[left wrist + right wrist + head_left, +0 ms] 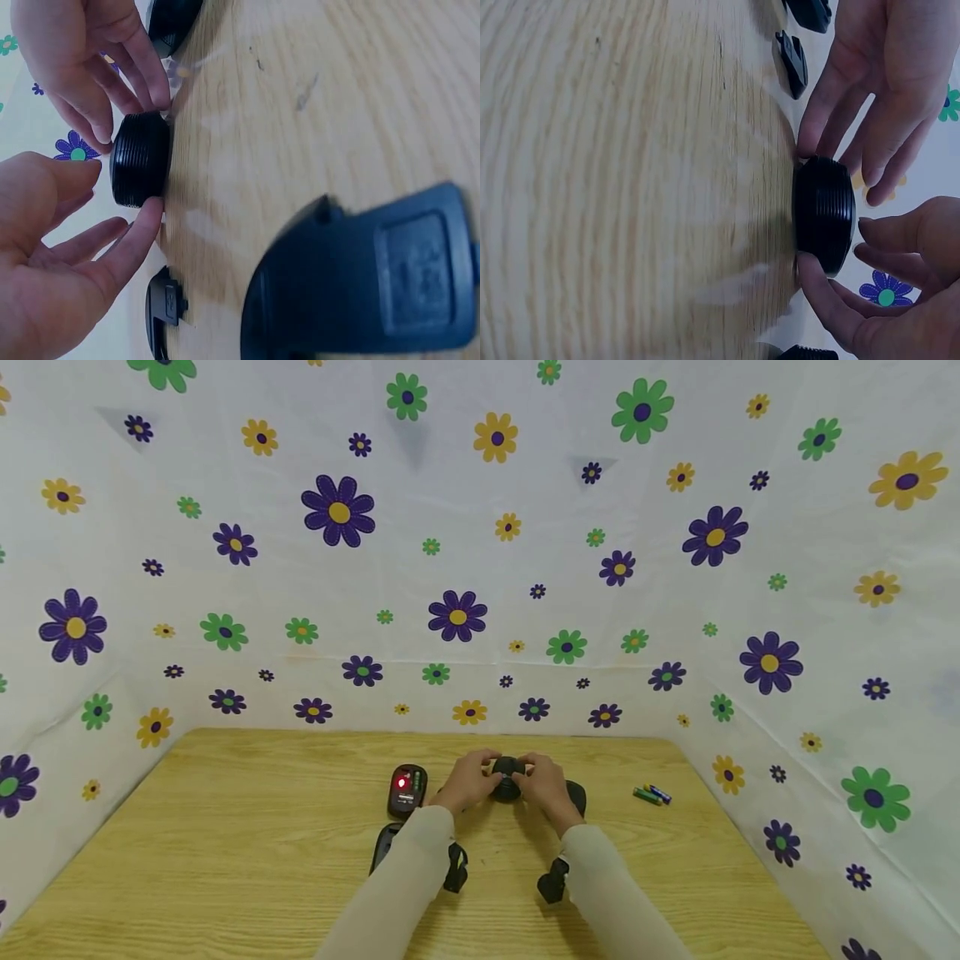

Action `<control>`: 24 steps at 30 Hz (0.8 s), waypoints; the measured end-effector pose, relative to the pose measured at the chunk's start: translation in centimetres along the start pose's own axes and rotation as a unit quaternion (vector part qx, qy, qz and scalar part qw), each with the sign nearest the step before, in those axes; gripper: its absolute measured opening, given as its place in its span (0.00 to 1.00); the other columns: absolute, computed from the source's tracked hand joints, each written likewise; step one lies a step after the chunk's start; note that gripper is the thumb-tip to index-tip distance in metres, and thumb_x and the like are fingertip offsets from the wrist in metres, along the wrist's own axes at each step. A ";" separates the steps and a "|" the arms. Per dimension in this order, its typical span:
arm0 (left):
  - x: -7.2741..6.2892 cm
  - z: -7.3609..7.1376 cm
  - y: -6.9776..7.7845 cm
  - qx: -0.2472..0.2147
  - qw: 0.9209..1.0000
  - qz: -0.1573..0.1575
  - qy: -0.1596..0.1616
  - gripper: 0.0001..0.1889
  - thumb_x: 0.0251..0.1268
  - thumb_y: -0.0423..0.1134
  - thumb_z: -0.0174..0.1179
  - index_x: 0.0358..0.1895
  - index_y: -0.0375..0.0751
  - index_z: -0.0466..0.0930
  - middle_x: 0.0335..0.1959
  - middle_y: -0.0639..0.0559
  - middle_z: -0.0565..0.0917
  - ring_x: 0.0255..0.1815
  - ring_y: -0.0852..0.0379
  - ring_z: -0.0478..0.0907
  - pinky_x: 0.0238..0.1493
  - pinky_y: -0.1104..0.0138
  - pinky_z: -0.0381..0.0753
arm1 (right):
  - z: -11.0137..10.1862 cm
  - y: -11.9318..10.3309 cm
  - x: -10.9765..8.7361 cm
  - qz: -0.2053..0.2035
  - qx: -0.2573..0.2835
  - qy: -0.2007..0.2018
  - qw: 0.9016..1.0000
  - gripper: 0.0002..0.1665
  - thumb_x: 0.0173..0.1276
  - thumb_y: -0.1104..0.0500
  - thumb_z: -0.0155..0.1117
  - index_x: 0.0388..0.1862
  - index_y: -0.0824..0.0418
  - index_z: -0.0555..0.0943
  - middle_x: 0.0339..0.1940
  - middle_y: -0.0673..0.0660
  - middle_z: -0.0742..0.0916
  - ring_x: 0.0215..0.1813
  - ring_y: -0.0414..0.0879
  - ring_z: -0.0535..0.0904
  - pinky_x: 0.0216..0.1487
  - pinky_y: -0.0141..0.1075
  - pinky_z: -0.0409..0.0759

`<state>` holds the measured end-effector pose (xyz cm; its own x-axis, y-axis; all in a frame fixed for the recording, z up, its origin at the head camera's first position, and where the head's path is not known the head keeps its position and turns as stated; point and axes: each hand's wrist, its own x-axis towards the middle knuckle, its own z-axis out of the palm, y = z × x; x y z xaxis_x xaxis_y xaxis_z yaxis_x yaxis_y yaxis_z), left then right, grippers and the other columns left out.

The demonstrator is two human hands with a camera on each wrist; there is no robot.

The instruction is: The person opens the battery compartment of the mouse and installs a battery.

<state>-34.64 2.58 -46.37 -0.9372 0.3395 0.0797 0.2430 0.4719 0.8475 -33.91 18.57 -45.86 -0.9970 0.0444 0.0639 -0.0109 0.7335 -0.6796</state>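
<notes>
Device (507,779), black, round in outline and ribbed along its side, sits ahead of the person on the table (277,852), between the two hands. The left hand (467,781) is at its left side and holds the edge between thumb and curved fingers. The right hand (543,783) is at its right side and holds the opposite edge in like manner. Finger spread on both hands is about the device's width; whether every fingertip makes contact cannot be told. Nor can it be told whether the device bears on the wood or is slightly raised.

Left of the device, beyond the left hand, a mouse (407,795) lies belly up, red light lit, green cells visible in its bay. Nearer the person than the device, to its left, are a dark case (385,845), partly hidden by a sleeve (420,868), and a black part (456,870). A black piece (552,885) lies nearer and to its right. Right of the device are a black object (577,797), partly hidden by the right wrist, and, well apart, a green battery (647,796) touching or just beside a blue battery (661,793).
</notes>
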 end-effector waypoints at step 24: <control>0.6 1.1 0.2 0.024 0.999 0.019 0.019 0.18 0.79 0.32 0.54 0.65 0.31 0.80 0.63 0.35 0.83 0.63 0.42 0.81 0.60 0.52 0.86 | -0.6 -1.0 -0.4 -0.038 0.025 -0.025 0.999 0.20 0.73 0.66 0.64 0.62 0.68 0.83 0.61 0.69 0.86 0.65 0.66 0.80 0.65 0.57 0.84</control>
<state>-34.86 3.77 -46.72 -0.9354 0.3279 0.1322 0.2899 0.4976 0.8175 -33.49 18.21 -44.80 -0.9958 -0.0449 0.0802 -0.0886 0.6983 -0.7103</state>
